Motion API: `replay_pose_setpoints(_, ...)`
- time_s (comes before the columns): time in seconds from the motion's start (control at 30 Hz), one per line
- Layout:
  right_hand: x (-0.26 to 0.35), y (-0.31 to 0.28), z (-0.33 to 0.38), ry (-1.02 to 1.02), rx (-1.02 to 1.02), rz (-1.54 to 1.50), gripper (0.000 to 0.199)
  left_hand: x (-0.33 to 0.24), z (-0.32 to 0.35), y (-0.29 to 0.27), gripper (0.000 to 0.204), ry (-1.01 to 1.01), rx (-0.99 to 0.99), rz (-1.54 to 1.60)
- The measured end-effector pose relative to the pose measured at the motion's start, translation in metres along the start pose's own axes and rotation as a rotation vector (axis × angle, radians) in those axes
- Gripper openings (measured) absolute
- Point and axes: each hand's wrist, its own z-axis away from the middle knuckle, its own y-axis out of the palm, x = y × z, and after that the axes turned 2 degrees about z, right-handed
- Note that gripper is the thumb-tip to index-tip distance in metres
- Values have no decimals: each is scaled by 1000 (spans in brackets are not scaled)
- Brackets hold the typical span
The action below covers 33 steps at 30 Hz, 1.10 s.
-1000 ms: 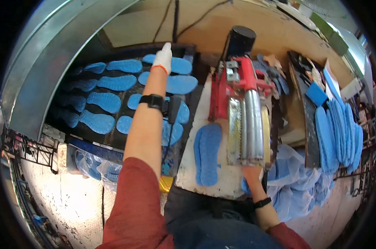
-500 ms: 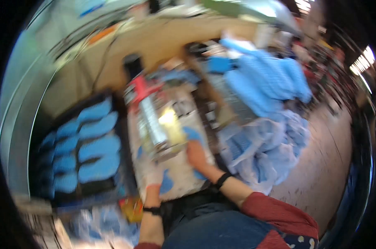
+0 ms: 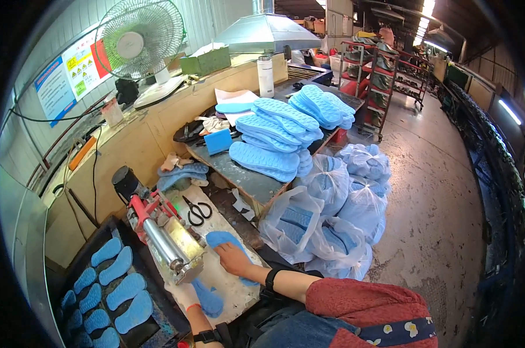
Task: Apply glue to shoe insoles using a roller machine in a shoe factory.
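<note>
My right hand [image 3: 234, 260] is closed over a blue shoe insole [image 3: 223, 238] on a pale, worn work board [image 3: 239, 301], its fingers bunched at the insole's edge. Another blue insole [image 3: 209, 298] lies beside my left hand [image 3: 184, 296], which wears a whitish glove. That hand sits at the near end of a red-framed machine with a metal roller [image 3: 165, 243], and its fingers are hidden there. Black-handled scissors [image 3: 199, 213] rest on the board beyond my right hand.
Blue insoles [image 3: 126, 290] lie in rows on a dark tray at left. Stacked insoles [image 3: 277, 124] cover a bench ahead, with a white bottle [image 3: 265, 75] behind. Filled plastic bags [image 3: 326, 226] stand on the floor at right. A fan [image 3: 136, 43] and shoe racks [image 3: 378, 81] stand farther off.
My view has swung up and to the right, bringing in the fan, racks and aisle. The earlier picture is blurred. Both hands remain by the roller machine.
</note>
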Motion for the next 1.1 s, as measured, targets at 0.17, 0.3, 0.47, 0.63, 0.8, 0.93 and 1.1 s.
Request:
replay_pose_setpoints(0.17, 6, 9, 1, 42, 59, -35, 42, 12, 21, 15, 43, 362, -250, -608)
replay_pose_setpoints(0.3, 4, 15, 6, 28, 38, -51, 39, 28, 18, 10, 37, 381, -108, -663)
replay_pose_setpoints(0.47, 5, 2, 1, 89, 50, -62, 36, 22, 12, 18, 47, 175, -39, -573)
replay_pose_setpoints(0.63, 10, 3, -1, 49, 13, -45, 37, 29, 13, 10, 43, 230, -6, -662)
replay_pose_setpoints(0.8, -1, -2, -5, 55, -22, -51, 38, -9, 24, 14, 37, 181, 13, -576)
replay_pose_setpoints(0.93, -3, -1, -4, 52, -24, -84, 38, -7, 24, 21, 33, 186, -126, -499)
replay_pose_setpoints(1.1, -7, 25, 1, -21, -74, -94, 37, 6, 19, 9, 25, 337, 24, -731)
